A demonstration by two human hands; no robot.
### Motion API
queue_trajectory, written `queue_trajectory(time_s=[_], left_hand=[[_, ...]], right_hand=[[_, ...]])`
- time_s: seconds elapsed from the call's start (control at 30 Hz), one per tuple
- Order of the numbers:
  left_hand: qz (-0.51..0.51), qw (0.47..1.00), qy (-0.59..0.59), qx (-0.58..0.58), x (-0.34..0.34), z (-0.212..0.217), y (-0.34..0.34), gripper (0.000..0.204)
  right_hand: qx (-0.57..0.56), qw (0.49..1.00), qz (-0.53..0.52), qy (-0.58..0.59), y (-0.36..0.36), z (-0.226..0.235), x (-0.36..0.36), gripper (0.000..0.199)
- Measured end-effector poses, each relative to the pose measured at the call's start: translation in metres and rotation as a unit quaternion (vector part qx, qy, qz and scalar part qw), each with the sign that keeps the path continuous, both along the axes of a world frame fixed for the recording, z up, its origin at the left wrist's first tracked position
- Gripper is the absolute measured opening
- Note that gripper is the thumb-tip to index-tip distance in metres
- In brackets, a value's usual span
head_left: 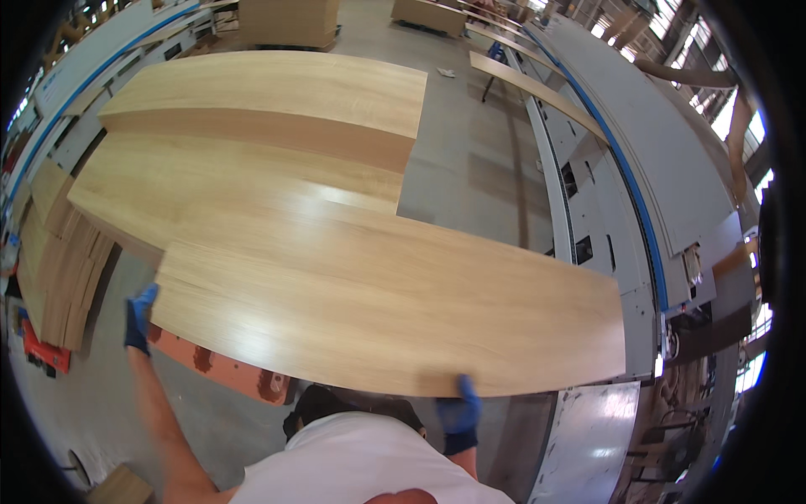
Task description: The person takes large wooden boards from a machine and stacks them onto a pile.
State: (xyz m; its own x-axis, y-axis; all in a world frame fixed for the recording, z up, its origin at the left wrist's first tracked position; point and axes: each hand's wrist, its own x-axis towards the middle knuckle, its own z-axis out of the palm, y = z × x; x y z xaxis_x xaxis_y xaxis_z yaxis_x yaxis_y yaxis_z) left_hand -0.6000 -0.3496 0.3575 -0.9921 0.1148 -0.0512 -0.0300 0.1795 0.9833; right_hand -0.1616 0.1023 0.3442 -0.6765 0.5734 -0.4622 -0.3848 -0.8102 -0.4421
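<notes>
A long light wood-grain panel lies across the front of the view, its right end reaching toward the machine. My left hand, in a blue glove with a dark cuff, grips the panel's left end. At the near edge, right of centre, my right hand holds the panel with the thumb on top; its other fingers are hidden beneath and somewhat blurred. Beyond lies a stack of similar panels, partly under the held one. A higher stack rises behind it.
A long grey machine with a blue strip runs along the right, a narrow board sticking out from it. A shiny metal table stands near right. Below the panel shows an orange metal beam. Stacked boards stand at left.
</notes>
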Motion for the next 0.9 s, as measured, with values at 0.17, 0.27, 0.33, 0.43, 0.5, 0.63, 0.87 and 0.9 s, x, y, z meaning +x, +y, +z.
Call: queue_trajectory(time_s=[0.17,0.27,0.33,0.43,0.5,0.63,0.87,0.9], left_hand=[[0.412,0.834,0.121,-0.346,-0.086,-0.018,-0.109,0.052],[0.316,0.907,0.249,-0.121,-0.055,-0.113,-0.109,0.056],[0.319,0.939,-0.123,-0.039,-0.013,-0.123,-0.023,0.039],[0.248,0.942,-0.108,0.199,0.088,-0.074,0.110,0.043],[0.236,0.933,-0.132,0.237,0.102,-0.038,0.150,0.045],[0.298,0.942,0.110,0.106,0.046,-0.062,0.170,0.048],[0.371,0.917,0.132,-0.056,-0.019,-0.053,0.150,0.048],[0.366,0.919,0.128,-0.070,-0.023,-0.049,0.152,0.048]], right_hand=[[0.237,0.784,0.573,0.008,-0.077,0.025,-0.112,0.038],[0.504,0.735,0.453,0.012,-0.084,0.088,-0.143,0.027],[0.454,0.851,0.261,-0.038,-0.054,0.063,-0.131,0.028],[0.605,0.725,0.028,-0.327,0.031,0.037,-0.102,0.030],[0.655,0.605,-0.070,-0.447,0.072,0.037,-0.086,0.032],[0.619,0.658,0.059,-0.424,0.096,0.023,-0.107,0.034],[0.537,0.782,0.130,-0.288,0.073,0.008,-0.176,0.034],[0.535,0.784,0.114,-0.292,0.071,0.003,-0.178,0.034]])
